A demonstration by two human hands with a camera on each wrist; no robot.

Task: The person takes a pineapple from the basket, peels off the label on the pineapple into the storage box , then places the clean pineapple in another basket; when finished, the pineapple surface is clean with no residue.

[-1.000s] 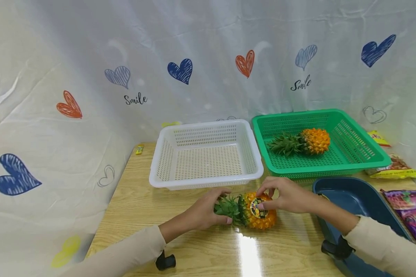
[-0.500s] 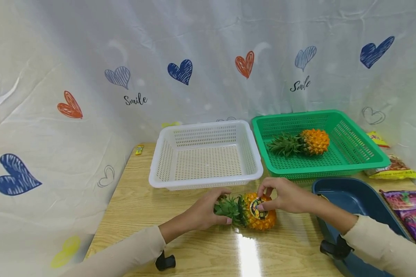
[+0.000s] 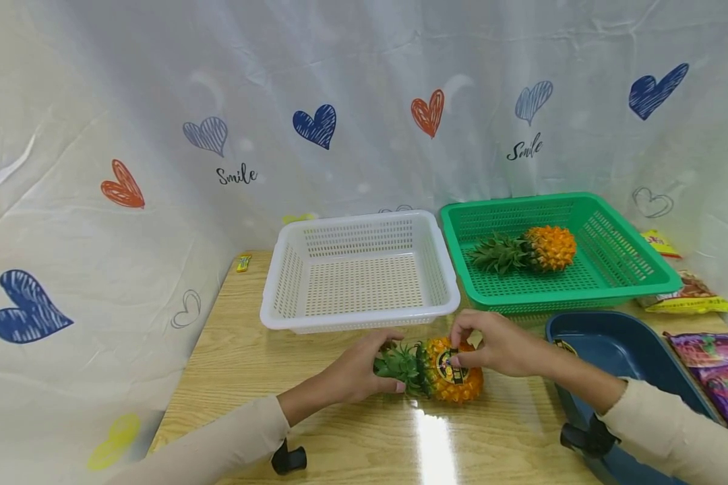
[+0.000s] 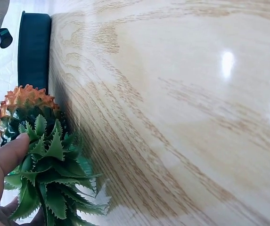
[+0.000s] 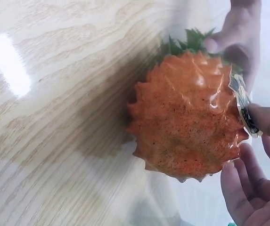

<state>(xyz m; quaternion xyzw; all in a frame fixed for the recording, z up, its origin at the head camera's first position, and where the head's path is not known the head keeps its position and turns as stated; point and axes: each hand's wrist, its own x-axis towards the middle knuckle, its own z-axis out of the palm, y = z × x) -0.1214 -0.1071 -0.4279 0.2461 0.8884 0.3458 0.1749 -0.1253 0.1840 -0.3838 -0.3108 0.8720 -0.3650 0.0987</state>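
Note:
A small orange pineapple (image 3: 461, 380) lies on its side on the wooden table, its green crown pointing left. My left hand (image 3: 364, 369) holds it by the crown, thumb in front and fingers behind. A round black-and-yellow sticker (image 3: 451, 366) sits on the fruit's upper side. The right hand (image 3: 500, 342) pinches at this sticker between thumb and index finger. In the right wrist view, the sticker's edge (image 5: 252, 129) stands out from the fruit at the thumb, while the other fingertips are close to the spiky skin.
Behind are a white basket (image 3: 360, 320) and a green basket (image 3: 573, 296) holding another pineapple (image 3: 549, 248). A dark blue tray (image 3: 619, 337) lies under the right forearm, a similar sticker (image 3: 564, 347) at its rim. Snack packets (image 3: 712, 374) lie far right; a small yellow packet (image 3: 243, 263) lies back left.
The thumb and index finger of my right hand have shifted slightly over the sticker. My left hand and the pineapple keep their places.

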